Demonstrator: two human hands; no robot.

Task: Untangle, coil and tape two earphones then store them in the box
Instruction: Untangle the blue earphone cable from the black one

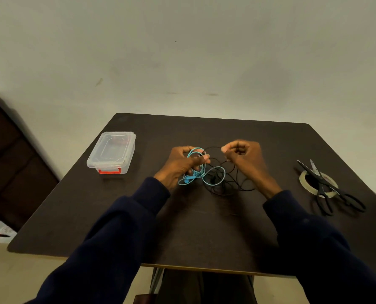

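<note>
A light blue earphone cable (215,176) and a thin black earphone cable (228,187) lie tangled together at the middle of the dark table (204,227). My left hand (180,165) grips a bunch of blue loops, thumb pressed over them. My right hand (244,159) has its fingers curled and pinches a strand of the black cable, held a little above the table. A clear plastic box (111,152) with its lid on and a red latch sits at the left.
A roll of clear tape (303,179) lies at the right with black scissors (329,187) resting across it. A dark wooden cabinet (11,161) stands left of the table. A pale wall rises behind the table's far edge.
</note>
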